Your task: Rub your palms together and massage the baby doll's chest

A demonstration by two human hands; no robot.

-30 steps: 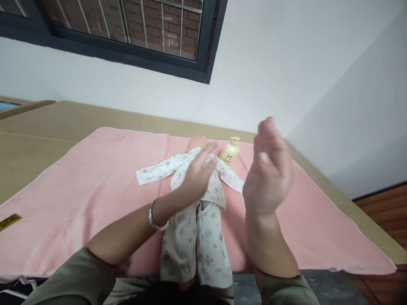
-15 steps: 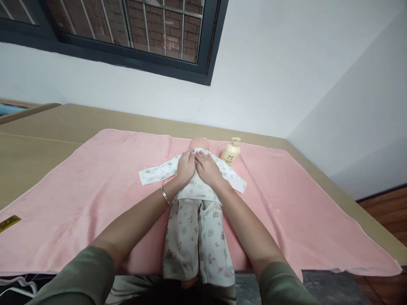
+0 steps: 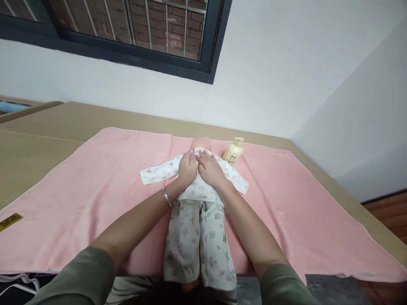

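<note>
A baby doll in a white printed shirt and trousers lies on its back on a pink towel, head away from me. My left hand rests flat on the left side of the doll's chest; a silver bangle sits on that wrist. My right hand lies flat on the right side of the chest, fingers touching the left hand's. Both palms press the shirt and grip nothing. The doll's empty sleeves spread out to both sides.
A cream pump bottle stands just right of the doll's head. The towel covers a tan wooden surface against a white wall under a barred window. A yellow tape piece lies at the left. The towel's front edge hangs over near my lap.
A second ago both hands were raised above the doll, the right one high and open. They came down onto the doll's chest and have stayed there, nearly still.
</note>
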